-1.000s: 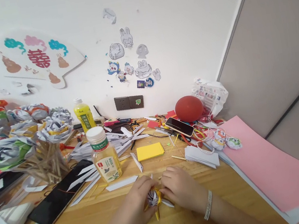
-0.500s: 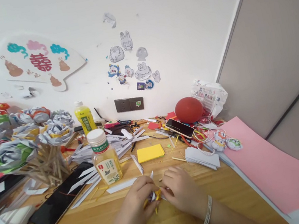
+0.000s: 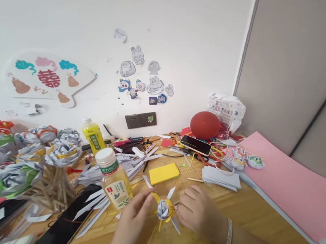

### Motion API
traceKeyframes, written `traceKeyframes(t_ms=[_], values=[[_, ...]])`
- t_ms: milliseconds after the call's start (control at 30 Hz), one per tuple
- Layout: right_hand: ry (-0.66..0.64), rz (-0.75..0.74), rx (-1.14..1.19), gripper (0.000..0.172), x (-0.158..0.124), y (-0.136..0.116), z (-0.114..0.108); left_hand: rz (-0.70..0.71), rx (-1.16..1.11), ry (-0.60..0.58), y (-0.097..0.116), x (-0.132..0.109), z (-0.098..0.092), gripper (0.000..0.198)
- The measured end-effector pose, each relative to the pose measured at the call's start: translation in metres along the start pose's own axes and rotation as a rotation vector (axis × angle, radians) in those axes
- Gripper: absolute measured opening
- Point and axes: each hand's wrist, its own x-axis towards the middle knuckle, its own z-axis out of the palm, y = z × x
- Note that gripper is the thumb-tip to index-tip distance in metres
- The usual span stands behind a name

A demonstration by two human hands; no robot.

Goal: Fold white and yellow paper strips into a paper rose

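A small folded paper flower [image 3: 165, 210], grey-white with yellow strips, sits between my two hands just above the wooden table [image 3: 261, 214]. My left hand [image 3: 134, 216] pinches its left side with thumb and fingers. My right hand [image 3: 197, 212], with a bead bracelet at the wrist, holds its right side with curled fingers. White paper points stick out above and below the flower. A tea bottle [image 3: 114, 181] stands just left of my left hand.
A black tablet [image 3: 62, 226] and paper strips lie at left beside a bunch of paper flowers on sticks [image 3: 28, 162]. Further back lie a yellow paper pad [image 3: 163, 173], a phone [image 3: 196, 144], a red ball [image 3: 205, 125], a yellow bottle [image 3: 93, 135]. Pink sheets [image 3: 292, 191] cover the right.
Both hands lifted the paper flower off the table and turned it up so its folded face shows. My left hand's fingers opened out from covering it. The view tilted slightly down.
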Motion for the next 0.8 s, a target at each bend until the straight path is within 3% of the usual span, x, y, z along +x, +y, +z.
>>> traceKeyframes(t_ms=[100,200,300,500,633,800], values=[[0.029,-0.014,-0.009,0.030,0.001,-0.002,0.002,-0.089,-0.159,0.004,-0.003,0.003,0.003,0.046],[-0.013,-0.005,0.056,0.029,0.000,-0.003,0.002,-0.078,-0.182,0.039,-0.005,0.002,0.005,0.043],[-0.029,0.055,0.200,0.029,-0.001,-0.004,-0.003,0.007,-0.079,0.058,-0.003,-0.001,0.005,0.034],[0.048,0.377,0.527,0.013,0.005,-0.008,-0.013,0.217,0.051,0.022,0.005,-0.015,0.011,0.031],[0.009,0.430,0.739,0.007,0.009,-0.009,-0.011,0.329,0.148,0.067,0.009,-0.020,0.015,0.016],[0.052,0.457,0.756,0.008,0.004,-0.011,-0.007,0.439,0.241,0.101,0.010,-0.020,0.016,0.007]])
